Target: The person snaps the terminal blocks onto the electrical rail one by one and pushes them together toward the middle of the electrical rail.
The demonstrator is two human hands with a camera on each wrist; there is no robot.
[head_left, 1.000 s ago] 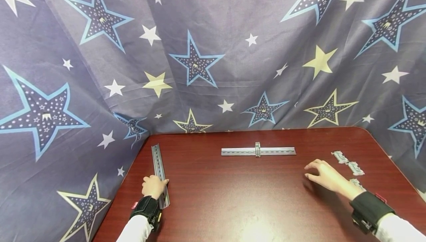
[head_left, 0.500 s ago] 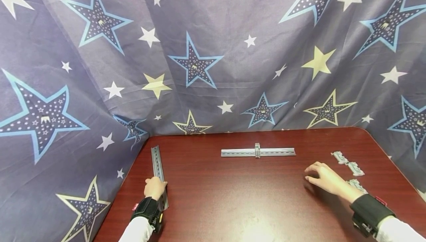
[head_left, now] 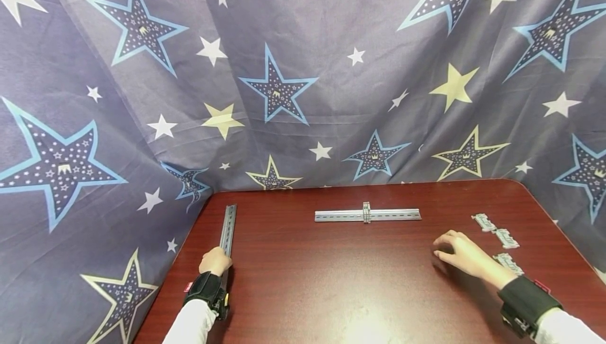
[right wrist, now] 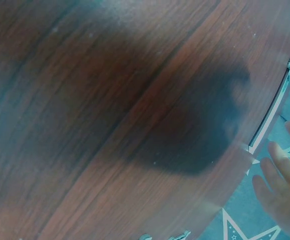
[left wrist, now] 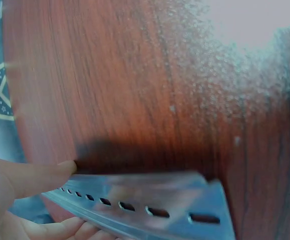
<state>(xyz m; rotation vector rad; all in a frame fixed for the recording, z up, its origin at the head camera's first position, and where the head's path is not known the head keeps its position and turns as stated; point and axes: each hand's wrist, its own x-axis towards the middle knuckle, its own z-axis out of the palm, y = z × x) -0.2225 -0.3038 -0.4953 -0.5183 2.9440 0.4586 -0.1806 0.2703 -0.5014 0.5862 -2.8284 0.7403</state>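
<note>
My left hand (head_left: pixel 215 261) grips a slotted metal DIN rail (head_left: pixel 229 225) near the table's left side. In the left wrist view, the thumb lies along one edge of the rail and the fingers curl under the other. Part of the rail is hidden by the hand in the head view. My right hand (head_left: pixel 466 253) hovers over the right side of the table, its fingers relaxed and slightly bent, holding nothing. Closest to it are several pale terminal blocks (head_left: pixel 506 239) lying loose on the tabletop.
A second DIN rail (head_left: pixel 395 215) lies crosswise toward the back of the brown table (head_left: pixel 303 281), with small terminal blocks (head_left: pixel 366 212) clipped at its middle. Star-patterned cloth (head_left: pixel 303 139) hangs behind and at both sides of the table.
The left hand has turned its DIN rail: the far end swung rightward and the rail now stands more on edge. My right hand has stayed nearly still.
</note>
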